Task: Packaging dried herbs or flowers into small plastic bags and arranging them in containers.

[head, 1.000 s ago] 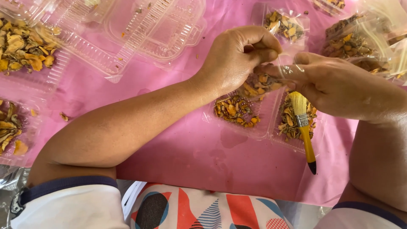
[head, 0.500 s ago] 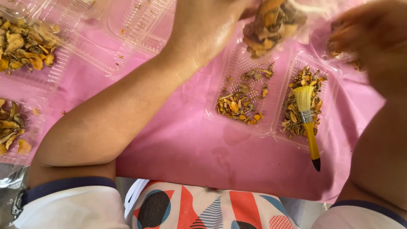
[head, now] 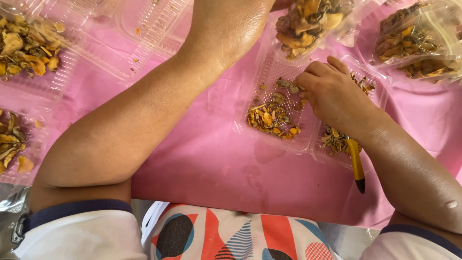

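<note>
Pink sheeting covers the worktop (head: pixel 216 168), and a clear hinged plastic tray (head: pixel 269 72) lies open on it in front of me. My left hand (head: pixel 231 24) is raised at the top edge of view and holds a clear bag of dried orange-brown slices (head: pixel 310 21) by its mouth; the fingers themselves are cut off by the frame, so I cannot tell how tightly they close. The bag hangs above the far end of the tray's left compartment.

My right hand (head: pixel 337 98) is down in the tray, fingers curled inward and nearly closed over loose slices (head: pixel 272 118) at the divider between the two compartments. Whether anything is pinched under the fingertips is hidden by the knuckles.

In my judgement, good practice here is to gather the slices with bent fingers in small lots, keep the bag's mouth held open and directly above the tray so that spills fall back in, and avoid knocking the brush.

The yellow-handled brush (head: pixel 356 163) lies in the right compartment, partly under my right wrist. Its long axis runs nearly straight toward me, dark handle tip nearest my body and overhanging the tray's near rim; the bristle end points away and is hidden by my hand.

More filled bags (head: pixel 409 45) lie at upper right; other trays of slices (head: pixel 29 43) sit at left.
</note>
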